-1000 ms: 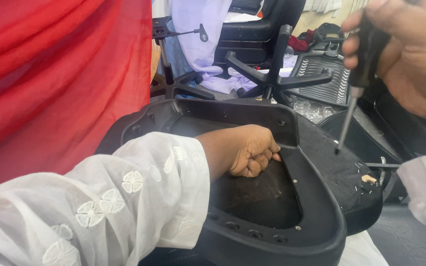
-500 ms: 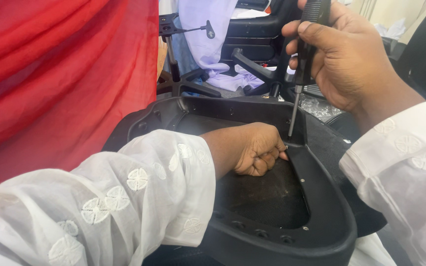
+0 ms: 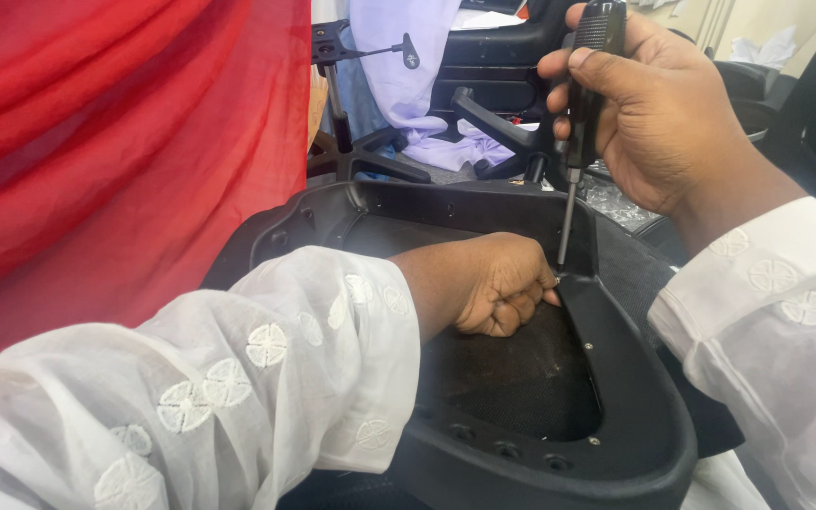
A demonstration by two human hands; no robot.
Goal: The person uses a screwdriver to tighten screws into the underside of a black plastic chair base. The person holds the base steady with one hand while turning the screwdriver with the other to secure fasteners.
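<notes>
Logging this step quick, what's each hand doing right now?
Left hand: closed in a fist on the black plastic chair frame; holding anything cannot be told.
Right hand: closed, holding a black-handled screwdriver.

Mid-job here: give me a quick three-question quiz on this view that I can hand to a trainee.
1. True or false: the right hand holds the screwdriver roughly upright, tip down.
2. Where does the screwdriver tip meet the black plastic chair frame?
A. at the near bottom rim
B. on the inner edge beside the left hand
C. on the red cloth
3. Fill in: the left hand is curled into a loose ____ inside the frame's opening.

Key
1. True.
2. B: the tip touches down right beside the left hand's fingers.
3. Fist; whether it pinches anything cannot be seen.
</notes>
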